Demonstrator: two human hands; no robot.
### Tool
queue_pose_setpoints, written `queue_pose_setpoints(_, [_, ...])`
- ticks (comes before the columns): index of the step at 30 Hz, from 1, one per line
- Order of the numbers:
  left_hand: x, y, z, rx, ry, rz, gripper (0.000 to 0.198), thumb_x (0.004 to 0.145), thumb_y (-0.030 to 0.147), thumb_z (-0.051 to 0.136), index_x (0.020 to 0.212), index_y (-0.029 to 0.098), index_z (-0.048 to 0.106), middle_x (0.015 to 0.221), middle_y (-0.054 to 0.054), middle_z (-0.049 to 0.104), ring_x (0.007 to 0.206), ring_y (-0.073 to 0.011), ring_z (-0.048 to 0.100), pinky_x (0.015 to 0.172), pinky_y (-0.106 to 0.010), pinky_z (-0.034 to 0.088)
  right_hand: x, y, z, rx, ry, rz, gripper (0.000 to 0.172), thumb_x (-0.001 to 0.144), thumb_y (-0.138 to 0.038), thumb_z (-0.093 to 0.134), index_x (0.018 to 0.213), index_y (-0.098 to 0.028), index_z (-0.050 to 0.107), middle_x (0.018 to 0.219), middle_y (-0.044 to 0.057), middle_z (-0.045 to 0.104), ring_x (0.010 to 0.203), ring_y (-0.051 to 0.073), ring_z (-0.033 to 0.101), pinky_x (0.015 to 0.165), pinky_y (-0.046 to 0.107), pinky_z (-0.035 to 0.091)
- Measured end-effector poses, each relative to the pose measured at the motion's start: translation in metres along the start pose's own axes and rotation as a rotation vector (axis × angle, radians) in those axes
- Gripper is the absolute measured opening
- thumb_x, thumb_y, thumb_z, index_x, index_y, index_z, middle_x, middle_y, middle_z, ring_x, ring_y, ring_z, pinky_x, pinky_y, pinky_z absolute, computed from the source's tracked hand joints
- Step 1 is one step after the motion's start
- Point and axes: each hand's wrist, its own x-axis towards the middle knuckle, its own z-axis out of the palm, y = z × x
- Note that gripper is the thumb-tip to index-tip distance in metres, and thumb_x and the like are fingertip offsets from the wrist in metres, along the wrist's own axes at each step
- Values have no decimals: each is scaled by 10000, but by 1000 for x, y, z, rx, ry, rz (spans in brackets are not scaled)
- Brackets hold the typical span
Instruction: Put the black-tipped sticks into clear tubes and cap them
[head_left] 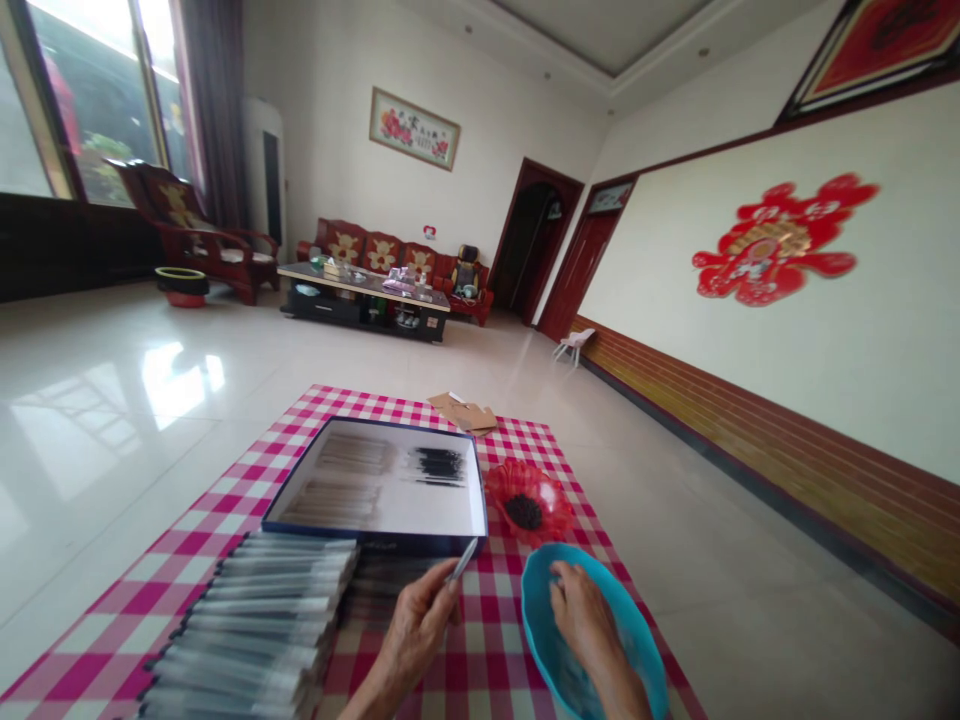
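My left hand (426, 612) pinches a slim, pale pen barrel (466, 558) between thumb and fingers, its pointed end up, just in front of the shallow box. Inside the blue oval bowl (534, 628), my right hand (583, 608) has its fingers curled together; what they grip, if anything, cannot be made out. Clear, blurred small pieces lie in that bowl under the wrist. A large pile of pens (259, 615) with clear barrels and dark ends lies left of my left hand. Behind the blue bowl, a red flower-shaped bowl (551, 508) holds small black pieces (523, 512).
The blue-edged white box (401, 510) holds clear tubes (341, 480) and thin black sticks (441, 466). Brown cardboard (461, 411) lies at the far edge of the checked tablecloth (247, 490). Beyond are a coffee table (360, 310), wooden seats and a small chair (576, 342).
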Motion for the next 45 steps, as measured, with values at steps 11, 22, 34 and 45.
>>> queue_pose_setpoints(11, [-3,13,2,65,-52,47,498,875,496,479,1192,139,622,503,30,501,465,-100,413,487,-205,365,-9,-94,40,1173,-91,547,378,571,-384,805,876,-202,677,765,7,690,689,167,637,611,273,509])
queue_pose_setpoints(22, [-4,8,2,70,-116,55,475,879,462,480,1191,136,629,507,24,491,452,-100,400,474,-205,355,-18,-95,58,1282,-87,601,344,549,-352,836,819,-205,682,767,-14,686,672,128,627,600,232,511])
queue_pose_setpoints(34, [-4,6,3,89,-123,32,469,878,467,472,1152,130,648,506,38,430,457,-90,339,461,-200,313,-23,-85,62,1120,-112,473,347,636,-399,783,895,-195,677,825,2,671,718,144,609,626,239,504])
queue_pose_setpoints(45, [-3,19,3,-254,-273,-318,459,768,582,570,762,127,636,408,76,406,331,-46,248,345,-182,160,-27,-85,58,1244,-370,390,283,756,-357,710,983,-196,660,919,53,701,852,196,641,754,324,494])
